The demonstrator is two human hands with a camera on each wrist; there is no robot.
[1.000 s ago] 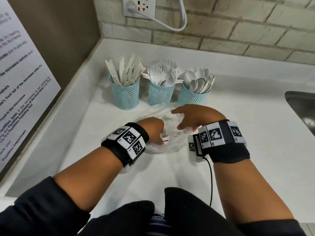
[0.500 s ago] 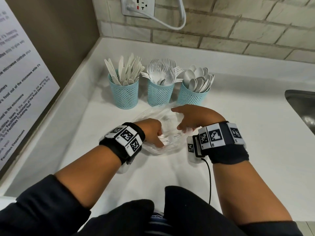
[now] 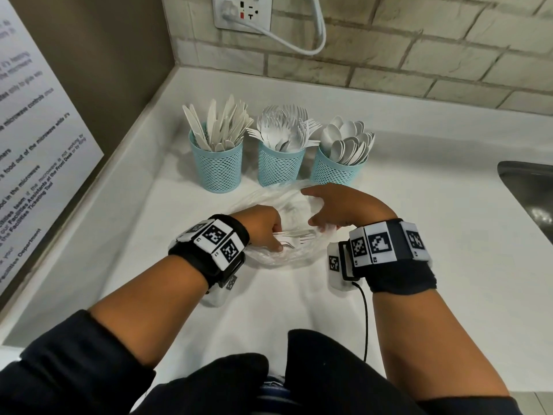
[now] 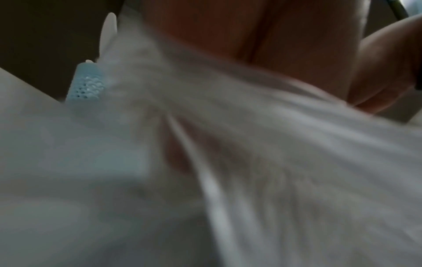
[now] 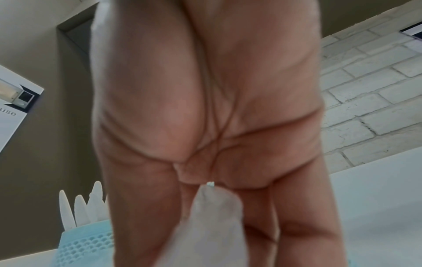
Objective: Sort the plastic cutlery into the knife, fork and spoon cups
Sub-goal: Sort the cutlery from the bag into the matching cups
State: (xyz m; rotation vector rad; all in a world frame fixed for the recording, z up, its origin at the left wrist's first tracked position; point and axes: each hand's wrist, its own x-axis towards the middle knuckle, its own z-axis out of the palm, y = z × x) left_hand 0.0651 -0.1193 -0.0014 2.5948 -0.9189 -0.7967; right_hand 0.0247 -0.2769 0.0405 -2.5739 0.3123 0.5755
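Left hand (image 3: 263, 227), frame centre: fingers curled around white plastic forks (image 3: 294, 238) inside a crumpled clear plastic bag (image 3: 287, 256). Right hand (image 3: 338, 209) pinches the bag's right edge. Three teal mesh cups (image 3: 217, 166) stand above, holding knives, forks, spoons left to right.

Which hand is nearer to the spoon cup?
Right. The right hand holds the clear bag just in front of the spoon cup; the left hand grips forks farther left.
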